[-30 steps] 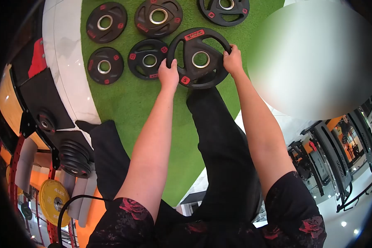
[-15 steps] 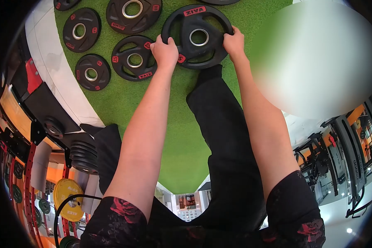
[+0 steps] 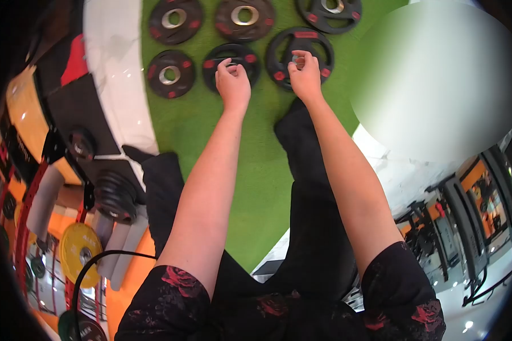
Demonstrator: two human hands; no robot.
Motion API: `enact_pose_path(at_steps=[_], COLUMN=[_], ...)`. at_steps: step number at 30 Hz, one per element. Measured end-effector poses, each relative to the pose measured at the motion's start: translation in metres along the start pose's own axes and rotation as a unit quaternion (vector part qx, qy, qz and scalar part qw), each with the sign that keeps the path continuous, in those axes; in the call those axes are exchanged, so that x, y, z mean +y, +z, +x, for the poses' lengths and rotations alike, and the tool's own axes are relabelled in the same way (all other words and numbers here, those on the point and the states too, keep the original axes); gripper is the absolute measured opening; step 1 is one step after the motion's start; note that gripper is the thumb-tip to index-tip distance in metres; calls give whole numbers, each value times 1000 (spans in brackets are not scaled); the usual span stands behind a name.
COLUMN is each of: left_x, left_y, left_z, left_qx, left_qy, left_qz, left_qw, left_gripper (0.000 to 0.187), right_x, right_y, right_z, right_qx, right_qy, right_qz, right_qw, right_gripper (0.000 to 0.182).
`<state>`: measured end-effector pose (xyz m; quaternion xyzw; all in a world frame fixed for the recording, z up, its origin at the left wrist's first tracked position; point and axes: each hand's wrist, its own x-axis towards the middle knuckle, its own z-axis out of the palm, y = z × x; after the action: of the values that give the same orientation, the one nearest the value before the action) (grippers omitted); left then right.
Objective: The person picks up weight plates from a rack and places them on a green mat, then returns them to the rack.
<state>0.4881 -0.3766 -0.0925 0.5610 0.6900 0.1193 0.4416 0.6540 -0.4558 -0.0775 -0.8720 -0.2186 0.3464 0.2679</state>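
My left hand (image 3: pixel 234 86) hangs over a black weight plate (image 3: pixel 231 49), its fingers loosely curled and apart, with nothing held. My right hand (image 3: pixel 306 78) is in front of the larger black ZIVA weight plate (image 3: pixel 305 36), which has cut-out grips and red labels. Its fingers are bent and apart, covering part of that plate's centre hole. Both plates lie flat on green turf (image 3: pixel 256 170). Whether either hand touches its plate is hard to tell.
More black plates lie around, including a small plate (image 3: pixel 155 74) at left and a gripped plate (image 3: pixel 354 12) at upper right. My black trouser leg (image 3: pixel 316 199) stretches toward the larger plate. A rack with a yellow plate (image 3: pixel 71 253) stands at left, gym machines (image 3: pixel 466 216) at right.
Both hands have let go of the larger ZIVA plate, which now lies on the turf beside the others. My left hand has come off its rim; my right has shifted inward over it. The view has shifted.
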Motion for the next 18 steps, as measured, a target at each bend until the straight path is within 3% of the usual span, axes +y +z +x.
enact_pose_path(at_steps=[3,5,8,13,16,17,18], left_x=[-17,-39,-95,-242,-309,-371,-390], left_y=[-95,-165,-281,-483,-577,-601,-621], left_z=[28,52,91,139,138,148,150], left_qx=[57,81,151,223,237,256,259], left_qy=[-3,-63,-77,-120,-184,-146,-167], left_qz=[-24,-80,-77,-54,-86,-51,-43], left_qw=[998,991,982,966,950,954,950], left_gripper=[34,33,35,39,40,41,42], right_x=[-85,-140,-218,-313,-352,-361,-368], right_y=[47,89,168,331,425,454,482], right_z=[-31,-55,-88,-159,-204,-215,-223], right_qx=[-58,-99,-151,-236,-295,-311,-338], right_qy=[-65,-97,-135,-186,-184,-192,-179], right_qz=[0,18,3,10,-23,-45,-62], right_qw=[996,990,979,954,937,930,922], right_gripper=[34,32,32,35,40,42,46])
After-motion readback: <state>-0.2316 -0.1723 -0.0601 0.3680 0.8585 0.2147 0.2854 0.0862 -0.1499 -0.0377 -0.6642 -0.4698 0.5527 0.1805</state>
